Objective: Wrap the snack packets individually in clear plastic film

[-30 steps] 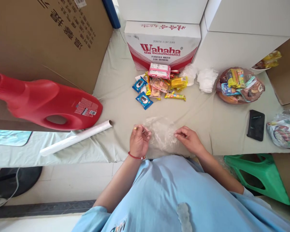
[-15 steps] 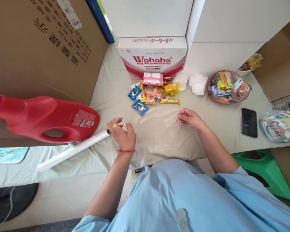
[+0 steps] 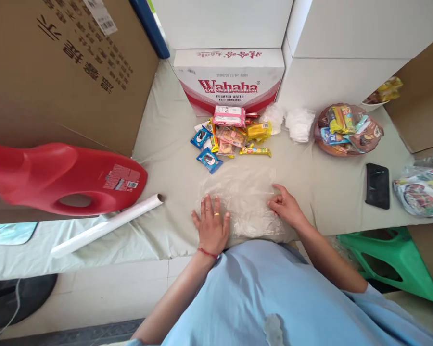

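The person is leaning over the near edge of the cloth-covered table point(image 3: 166, 158), working on a clear plastic sheet point(image 3: 247, 197) that is lying spread out just inside that edge. The left hand point(image 3: 212, 226) is lying flat, palm down and fingers spread, pressing the sheet's left border and gripping nothing. The right hand point(image 3: 286, 209) is resting with bent fingers on the sheet's right border; I cannot tell whether it is pinching the film or only touching it.

Just beyond the sheet, toward the far edge, a pile of snack packets point(image 3: 229, 137) is sitting in front of a Wahaha water carton point(image 3: 231, 79). Some crumpled white plastic point(image 3: 299, 122) and a wrapped bowl of snacks point(image 3: 348, 127) are lying to its right. A black phone point(image 3: 378, 185) and a bag of snacks point(image 3: 420, 190) are sitting near the right edge. To the left, a roll of film point(image 3: 106, 225) is lying slantwise along the near edge, beside a red jug point(image 3: 63, 178) on its side and a large cardboard box point(image 3: 57, 72). Nothing is lying between the hands and the sheet.
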`<state>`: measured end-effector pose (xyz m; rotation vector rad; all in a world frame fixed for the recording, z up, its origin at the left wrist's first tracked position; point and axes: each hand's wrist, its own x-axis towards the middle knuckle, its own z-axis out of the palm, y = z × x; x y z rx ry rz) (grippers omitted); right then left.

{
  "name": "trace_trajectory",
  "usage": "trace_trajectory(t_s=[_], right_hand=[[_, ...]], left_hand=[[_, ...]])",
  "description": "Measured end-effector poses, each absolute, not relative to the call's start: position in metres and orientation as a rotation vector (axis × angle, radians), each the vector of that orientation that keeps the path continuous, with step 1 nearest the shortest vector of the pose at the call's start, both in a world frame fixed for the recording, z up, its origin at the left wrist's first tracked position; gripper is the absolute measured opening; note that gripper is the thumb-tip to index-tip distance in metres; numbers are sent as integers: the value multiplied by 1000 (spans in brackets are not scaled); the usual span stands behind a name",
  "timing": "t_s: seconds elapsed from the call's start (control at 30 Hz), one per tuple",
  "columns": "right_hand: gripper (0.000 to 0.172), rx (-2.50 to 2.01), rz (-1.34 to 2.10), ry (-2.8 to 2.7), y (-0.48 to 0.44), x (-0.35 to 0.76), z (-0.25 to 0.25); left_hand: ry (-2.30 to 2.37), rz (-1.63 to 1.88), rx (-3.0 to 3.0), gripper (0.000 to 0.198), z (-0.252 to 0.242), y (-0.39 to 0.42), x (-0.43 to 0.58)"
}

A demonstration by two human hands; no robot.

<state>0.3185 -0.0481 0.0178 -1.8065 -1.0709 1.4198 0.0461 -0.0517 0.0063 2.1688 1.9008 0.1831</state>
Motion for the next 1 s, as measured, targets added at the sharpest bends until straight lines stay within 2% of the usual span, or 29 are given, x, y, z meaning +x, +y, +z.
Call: trace_trajectory(t_s=[0.1, 0.2, 0.3, 0.37, 0.5, 0.57, 0.67, 0.7, 0.8, 0.93, 1.0], right_hand=[[77, -1859, 1373, -1203, -55, 339, 18], [74, -1961, 1276, -1510, -51, 361, 27], [61, -2100, 908, -1750, -31, 373, 42], [47, -2089, 661, -1826, -7, 371, 52], [33, -1850, 532, -2027, 59, 341, 61], [38, -1745, 389, -2148, 95, 317, 59], [56, -1691, 167, -2248, 142, 283, 53], [56, -1696, 119, -2270, 154, 275, 51], [40, -1754, 71, -2328, 178, 265, 49], [37, -1846, 110, -2151, 176, 286, 56], [32, -1807, 235, -1952, 160, 304, 61]], left_hand=[[1890, 243, 2177, 60, 24, -46, 36], [1971, 343, 2260, 49, 40, -35, 30], [1962, 471, 2320, 40, 44, -24, 32], [1845, 457, 2370, 43, 39, -19, 37], [1756, 231, 2350, 52, 20, -24, 42], [1780, 136, 2313, 54, 10, -30, 41], [1797, 74, 2310, 55, 2, -38, 38], [1802, 66, 2314, 55, 1, -39, 37], [1820, 53, 2313, 55, 0, -39, 38], [1805, 64, 2300, 56, 1, -38, 39], [1798, 87, 2289, 57, 2, -38, 39]])
